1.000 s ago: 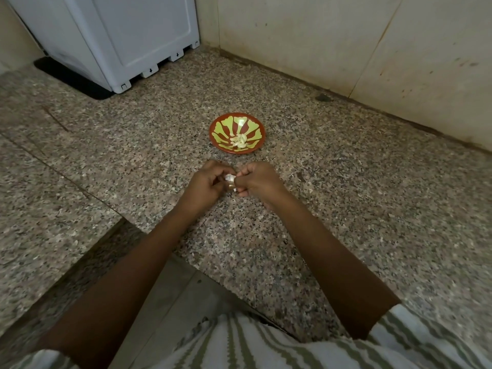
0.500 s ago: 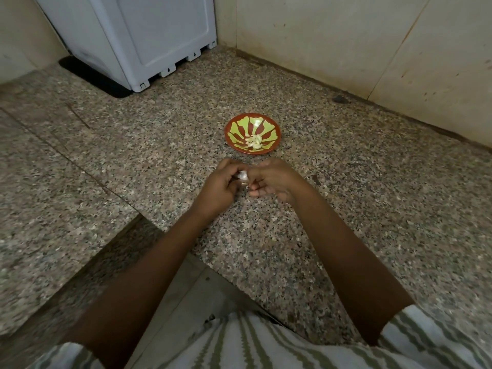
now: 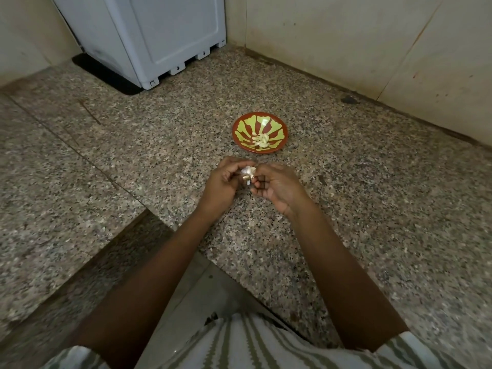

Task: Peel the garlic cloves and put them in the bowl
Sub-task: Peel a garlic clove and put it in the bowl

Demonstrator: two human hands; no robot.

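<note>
A red bowl with yellow-green stripes sits on the speckled granite counter, and several peeled garlic cloves lie in its bottom. Just in front of the bowl, my left hand and my right hand meet fingertip to fingertip. Between them is a white garlic piece with papery skin, pinched by the fingers of both hands. Part of the garlic is hidden by my fingers.
A grey-white appliance stands at the back left on a dark mat. Tiled walls close the counter at the back and right. The counter edge steps inward near my body, with a lower floor strip below.
The view has shifted, so the bowl and hands sit further right in frame. My hands stay together on the garlic; more white skin shows between the fingers now.
</note>
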